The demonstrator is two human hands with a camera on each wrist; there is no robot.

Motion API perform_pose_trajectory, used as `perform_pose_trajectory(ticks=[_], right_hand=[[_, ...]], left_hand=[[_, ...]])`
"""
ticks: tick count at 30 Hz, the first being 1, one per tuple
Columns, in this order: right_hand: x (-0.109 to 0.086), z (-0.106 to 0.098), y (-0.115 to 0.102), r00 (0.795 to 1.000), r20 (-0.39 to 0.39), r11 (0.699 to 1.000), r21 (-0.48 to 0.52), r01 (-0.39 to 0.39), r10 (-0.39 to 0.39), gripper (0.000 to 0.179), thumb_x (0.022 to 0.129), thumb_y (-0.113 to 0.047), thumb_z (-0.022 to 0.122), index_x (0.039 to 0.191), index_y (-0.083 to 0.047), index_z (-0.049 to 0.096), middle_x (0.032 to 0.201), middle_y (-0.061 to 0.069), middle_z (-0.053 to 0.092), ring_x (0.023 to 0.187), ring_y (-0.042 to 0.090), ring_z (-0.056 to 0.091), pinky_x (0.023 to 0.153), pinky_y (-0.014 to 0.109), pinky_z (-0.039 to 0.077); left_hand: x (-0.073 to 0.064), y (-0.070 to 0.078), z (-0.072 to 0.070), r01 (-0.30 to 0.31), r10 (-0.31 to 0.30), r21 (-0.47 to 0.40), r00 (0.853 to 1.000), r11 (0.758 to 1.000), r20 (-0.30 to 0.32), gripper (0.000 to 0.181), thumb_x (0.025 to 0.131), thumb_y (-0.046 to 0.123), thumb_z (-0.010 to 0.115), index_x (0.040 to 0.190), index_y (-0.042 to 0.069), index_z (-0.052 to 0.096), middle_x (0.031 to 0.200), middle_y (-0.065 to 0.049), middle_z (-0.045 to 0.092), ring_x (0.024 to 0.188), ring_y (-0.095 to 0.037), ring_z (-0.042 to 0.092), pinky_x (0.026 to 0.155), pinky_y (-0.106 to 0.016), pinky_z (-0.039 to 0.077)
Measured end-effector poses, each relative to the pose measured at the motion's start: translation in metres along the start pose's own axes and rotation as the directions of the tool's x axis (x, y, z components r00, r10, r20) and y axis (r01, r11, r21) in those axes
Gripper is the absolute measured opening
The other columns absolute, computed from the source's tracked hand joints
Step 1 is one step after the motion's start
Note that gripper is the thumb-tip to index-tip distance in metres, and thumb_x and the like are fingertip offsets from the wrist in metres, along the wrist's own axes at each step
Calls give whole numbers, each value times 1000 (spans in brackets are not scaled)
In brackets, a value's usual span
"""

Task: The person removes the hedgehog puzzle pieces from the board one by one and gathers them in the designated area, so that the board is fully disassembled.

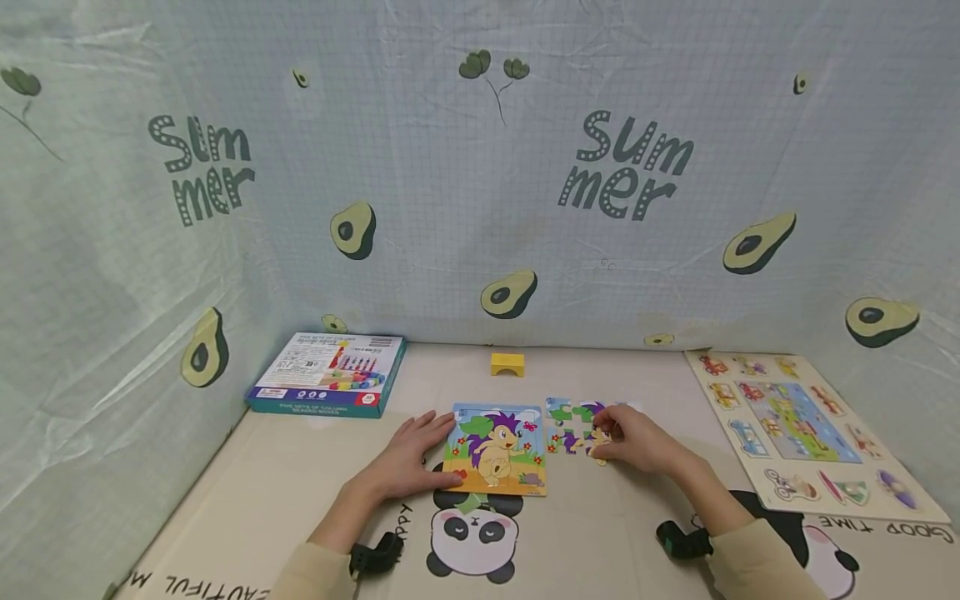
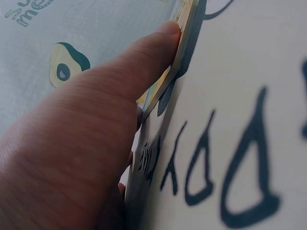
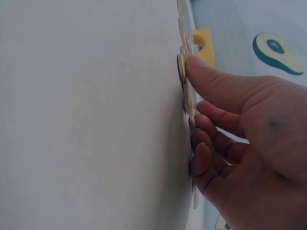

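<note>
A square hedgehog puzzle board (image 1: 495, 479) lies flat on the table, its colourful picture facing up. My left hand (image 1: 408, 458) rests at its left side, fingers at the upper left edge and thumb on the lower left corner; the left wrist view shows that thumb (image 2: 153, 55) against the board's edge. Just right of the board are several jigsaw pieces (image 1: 558, 408) with parts of a similar hedgehog picture. Over the rightmost pieces, my right hand (image 1: 633, 437) pinches a jigsaw piece (image 3: 181, 67) between thumb and curled fingers, low at the tabletop. The fingers partly hide these pieces.
A yellow arch block (image 1: 507, 364) stands behind the puzzle, near the back wall. At the back left lies a boxed bead set (image 1: 322, 379). A large wooden picture board (image 1: 757, 475) occupies the right side. Patterned sheeting (image 1: 420, 275) encloses the table's back and sides.
</note>
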State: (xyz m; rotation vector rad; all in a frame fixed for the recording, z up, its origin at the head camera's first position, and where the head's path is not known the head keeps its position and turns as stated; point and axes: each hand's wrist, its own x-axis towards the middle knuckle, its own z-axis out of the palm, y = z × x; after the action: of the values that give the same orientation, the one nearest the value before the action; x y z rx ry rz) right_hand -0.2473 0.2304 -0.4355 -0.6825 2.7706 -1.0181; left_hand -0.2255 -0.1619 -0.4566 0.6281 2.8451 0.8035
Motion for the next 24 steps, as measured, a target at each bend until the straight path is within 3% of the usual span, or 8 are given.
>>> perform_pose_trajectory(ticks=[13,24], right_hand=[[1,-5,-3,1000,-8,999,35,-28,28,43,86,-17,81,117,4,61,103,7,58,95,23,53,83,42,49],[15,0,-18,998,-41,993,107,45,-41,47,89,-17,79,124,7,58,106,12,59,90,22,53,71,27,49]], left_hand=[[0,-2,1,-11,11,-1,1000,1000,-5,95,80,60,77,155,12,42,160,-4,38,152,-33,17,121,-56,7],[0,-2,0,-21,21,-4,1000,1000,-4,95,80,60,77,155,12,42,160,-3,38,152,-33,17,121,-56,7]])
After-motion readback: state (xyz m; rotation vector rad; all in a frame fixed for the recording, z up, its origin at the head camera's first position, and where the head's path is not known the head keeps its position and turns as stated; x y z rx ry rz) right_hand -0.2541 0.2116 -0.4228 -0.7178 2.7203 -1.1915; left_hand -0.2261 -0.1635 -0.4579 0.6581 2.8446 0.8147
